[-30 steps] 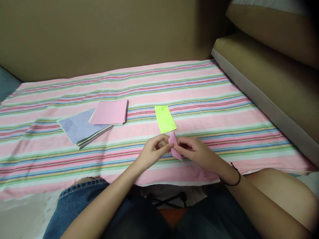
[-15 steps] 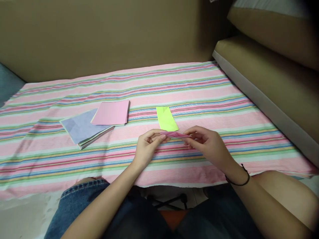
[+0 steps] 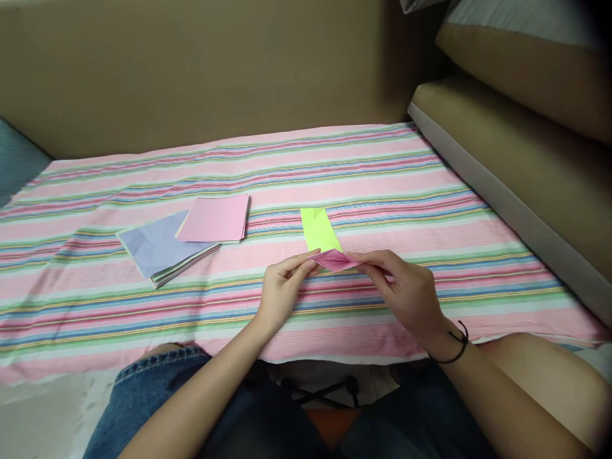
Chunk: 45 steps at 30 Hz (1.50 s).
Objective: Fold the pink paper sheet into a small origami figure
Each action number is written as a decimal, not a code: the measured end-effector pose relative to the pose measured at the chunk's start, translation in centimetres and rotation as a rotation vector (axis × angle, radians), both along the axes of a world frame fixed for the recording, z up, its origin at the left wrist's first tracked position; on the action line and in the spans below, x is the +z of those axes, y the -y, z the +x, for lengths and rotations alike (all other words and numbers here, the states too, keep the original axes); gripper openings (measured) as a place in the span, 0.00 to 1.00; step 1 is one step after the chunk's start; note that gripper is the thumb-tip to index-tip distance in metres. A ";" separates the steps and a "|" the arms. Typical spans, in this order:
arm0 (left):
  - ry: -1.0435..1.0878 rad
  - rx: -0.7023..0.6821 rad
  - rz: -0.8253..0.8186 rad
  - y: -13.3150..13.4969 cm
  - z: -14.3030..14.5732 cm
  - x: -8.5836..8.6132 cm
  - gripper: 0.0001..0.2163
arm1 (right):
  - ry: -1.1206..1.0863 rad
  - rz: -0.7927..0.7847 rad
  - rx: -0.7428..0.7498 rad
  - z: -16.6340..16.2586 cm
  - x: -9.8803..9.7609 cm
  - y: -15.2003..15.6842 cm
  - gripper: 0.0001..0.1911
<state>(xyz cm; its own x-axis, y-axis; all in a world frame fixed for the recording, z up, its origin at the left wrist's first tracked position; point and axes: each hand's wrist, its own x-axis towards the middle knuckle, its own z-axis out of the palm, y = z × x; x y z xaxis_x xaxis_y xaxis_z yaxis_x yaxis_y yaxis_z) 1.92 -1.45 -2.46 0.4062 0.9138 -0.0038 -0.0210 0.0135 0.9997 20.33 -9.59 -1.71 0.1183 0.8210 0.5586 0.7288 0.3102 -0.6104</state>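
Observation:
Between both hands is a small folded piece of pink paper (image 3: pixel 335 259), its folds parted in the middle so the inner creases show. My left hand (image 3: pixel 287 280) pinches its left end between thumb and fingers. At the right end, my right hand (image 3: pixel 401 280) grips it the same way. A yellow-green folded paper (image 3: pixel 319 228) lies on the striped cloth (image 3: pixel 268 319) just beyond the pink one, its near edge close behind it in view.
To the left, a stack of pink square papers (image 3: pixel 215 218) overlaps a stack topped by a larger bluish-purple sheet (image 3: pixel 157 245). Tan cushions (image 3: pixel 507 159) border the cloth on the right, and a tan backrest (image 3: pixel 205 70) rises behind it.
The pink paper has tilted and spread open, showing its inside folds where it was nearly edge-on before. My right hand has turned slightly, still holding its end.

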 end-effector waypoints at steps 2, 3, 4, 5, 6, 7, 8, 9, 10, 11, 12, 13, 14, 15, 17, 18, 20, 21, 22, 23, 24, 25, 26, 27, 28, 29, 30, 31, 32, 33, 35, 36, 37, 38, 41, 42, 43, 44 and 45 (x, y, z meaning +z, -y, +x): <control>-0.003 -0.006 0.009 0.1 0.0 0.0 0.12 | 0.028 0.038 0.024 0.0 0.1 0.1 0.12; -0.002 -0.011 0.014 0.2 0.1 0.0 0.13 | 0.032 0.057 0.039 0.0 0.1 0.1 0.12; 0.000 -0.017 0.019 0.2 0.1 0.0 0.13 | 0.031 0.072 0.053 0.0 0.2 0.1 0.12; 0.002 -0.024 0.022 0.3 0.1 -0.1 0.14 | 0.027 0.082 0.068 -0.1 0.3 0.1 0.12; 0.005 -0.029 0.023 0.3 0.1 -0.1 0.14 | 0.021 0.087 0.080 -0.1 0.3 0.1 0.12; 0.004 -0.035 0.023 0.2 0.1 0.0 0.15 | 0.015 0.086 0.089 -0.1 0.4 0.0 0.11; 0.001 -0.040 0.027 0.2 0.0 0.0 0.16 | 0.009 0.080 0.094 -0.2 0.4 0.0 0.11; -0.009 -0.046 0.041 0.1 -0.1 0.2 0.18 | 0.003 0.072 0.095 -0.2 0.4 0.0 0.11; -0.029 -0.054 0.073 0.0 -0.2 0.3 0.19 | -0.003 0.063 0.094 -0.3 0.4 0.0 0.11; -0.061 -0.068 0.127 -0.2 -0.3 0.6 0.20 | -0.010 0.053 0.096 -0.3 0.3 0.0 0.10; -0.107 -0.093 0.207 -0.3 -0.5 0.8 0.20 | -0.017 0.043 0.099 -0.3 0.2 -0.1 0.10; -0.162 -0.124 0.305 -0.5 -0.7 1.0 0.19 | -0.024 0.033 0.103 -0.4 0.1 -0.1 0.10; -0.217 -0.156 0.405 -0.7 -0.8 1.3 0.16 | -0.031 0.025 0.110 -0.3 0.0 -0.1 0.09; -0.269 -0.185 0.493 -0.9 -1.0 1.4 0.13 | -0.036 0.014 0.120 -0.3 -0.2 -0.2 0.09; -0.347 -0.219 0.596 -1.2 -1.2 1.6 0.08 | -0.042 -0.014 0.151 -0.3 -0.5 -0.2 0.10; -0.372 -0.224 0.612 -1.3 -1.3 1.5 0.07 | -0.042 -0.032 0.171 -0.3 -0.6 -0.2 0.10; -0.406 -0.236 0.620 -1.4 -1.4 1.3 0.07 | -0.036 -0.065 0.211 -0.3 -0.9 -0.1 0.11; -0.413 -0.241 0.628 -1.4 -1.4 1.2 0.06 | -0.031 -0.075 0.228 -0.3 -1.0 -0.1 0.11; -0.414 -0.242 0.641 -1.4 -1.4 1.1 0.06 | -0.025 -0.078 0.239 -0.4 -1.1 -0.1 0.11; -0.412 -0.240 0.658 -1.4 -1.4 1.0 0.06 | -0.020 -0.079 0.246 -0.4 -1.1 -0.1 0.12; -0.412 -0.236 0.675 -1.4 -1.4 0.9 0.07 | -0.016 -0.077 0.247 -0.5 -1.2 -0.1 0.12; -0.416 -0.233 0.688 -1.4 -1.4 0.8 0.06 | -0.013 -0.075 0.248 -0.5 -1.3 -0.1 0.12; -0.425 -0.234 0.698 -1.4 -1.4 0.7 0.05 | -0.012 -0.074 0.246 -0.6 -1.3 -0.1 0.11; -0.438 -0.238 0.702 -1.4 -1.4 0.7 0.03 | -0.015 -0.075 0.243 -0.6 -1.3 -0.2 0.11; -0.453 -0.241 0.702 -1.4 -1.4 0.6 0.02 | -0.021 -0.081 0.241 -0.7 -1.4 -0.2 0.11; -0.466 -0.241 0.703 -1.5 -1.5 0.5 0.03 | -0.031 -0.089 0.238 -0.7 -1.4 -0.3 0.10; -0.478 -0.237 0.704 -1.5 -1.5 0.4 0.04 | -0.046 -0.099 0.234 -0.7 -1.4 -0.4 0.10; -0.487 -0.229 0.708 -1.6 -1.5 0.3 0.04 | -0.061 -0.112 0.229 -0.7 -1.5 -0.5 0.10; -0.496 -0.219 0.716 -1.7 -1.6 0.2 0.04 | -0.075 -0.127 0.225 -0.7 -1.5 -0.6 0.09; -0.505 -0.210 0.726 -1.7 -1.6 0.1 0.04 | -0.084 -0.144 0.224 -0.7 -1.6 -0.7 0.09; -0.527 -0.199 0.748 -1.9 -1.7 -0.2 0.04 | -0.087 -0.176 0.235 -0.7 -1.8 -1.0 0.09; -0.545 -0.199 0.755 -1.9 -1.7 -0.4 0.04 | -0.080 -0.191 0.247 -0.7 -2.0 -1.1 0.09; -0.566 -0.204 0.762 -2.0 -1.8 -0.6 0.04 | -0.068 -0.199 0.264 -0.8 -2.2 -1.2 0.10; -0.591 -0.217 0.769 -2.0 -1.8 -0.7 0.04 | -0.052 -0.203 0.283 -0.9 -2.3 -1.2 0.10; -0.667 -0.291 0.800 -1.9 -1.7 -1.0 0.05 | -0.007 -0.202 0.324 -1.3 -2.8 -1.4 0.11; -0.687 -0.310 0.821 -1.9 -1.7 -1.0 0.06 | 0.000 -0.202 0.324 -1.4 -2.9 -1.4 0.11; -0.708 -0.321 0.849 -1.8 -1.7 -0.9 0.06 | 0.003 -0.204 0.318 -1.5 -2.9 -1.5 0.11; -0.730 -0.326 0.886 -1.8 -1.6 -0.9 0.07 | 0.002 -0.208 0.309 -1.6 -2.9 -1.5 0.11; -0.751 -0.327 0.934 -1.8 -1.5 -0.9 0.07 | -0.001 -0.212 0.298 -1.6 -2.9 -1.6 0.11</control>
<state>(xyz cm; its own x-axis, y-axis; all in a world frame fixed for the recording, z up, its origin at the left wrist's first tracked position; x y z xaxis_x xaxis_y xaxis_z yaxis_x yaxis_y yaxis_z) 0.40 0.32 -3.31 0.7942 0.5475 0.2636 0.4304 -0.8130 0.3922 18.69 -8.00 -4.62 -0.1430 0.9170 0.3724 0.6247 0.3755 -0.6847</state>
